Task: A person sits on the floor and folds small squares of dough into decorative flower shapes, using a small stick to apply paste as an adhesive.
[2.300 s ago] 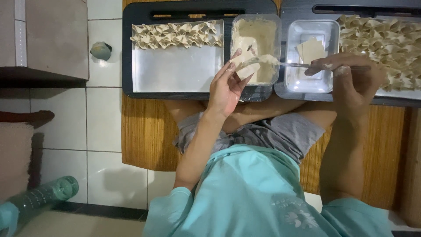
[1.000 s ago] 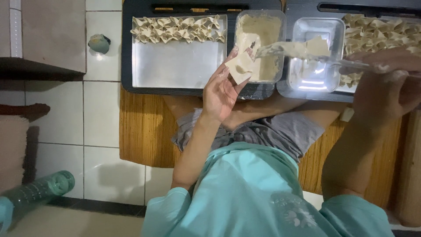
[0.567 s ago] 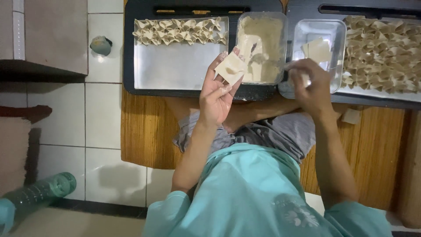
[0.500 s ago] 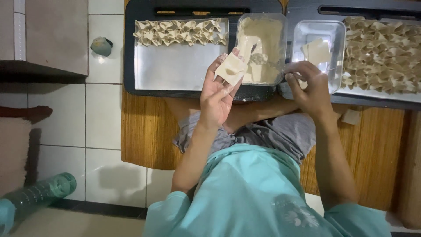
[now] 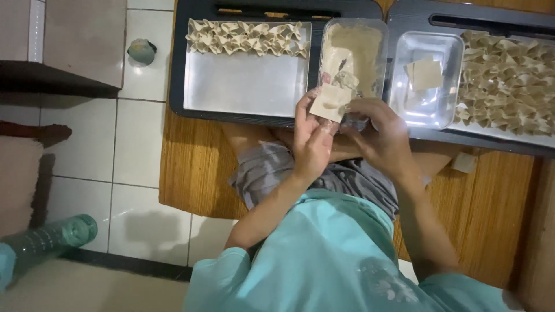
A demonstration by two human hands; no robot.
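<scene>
Wrapper folding at filling tub.
Left hand grips wrapper; right hand pinches its edge, just below filling tub; tray left of tub.

The left hand cups a square dumpling wrapper, and the right hand closes in from three o'clock, apparently touching it. At twelve o'clock sits the filling tub; folded dumplings line a tray at eleven.

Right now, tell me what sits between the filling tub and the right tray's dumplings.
In the head view, a clear container holding square wrappers sits between the filling tub and the dumplings.
</scene>
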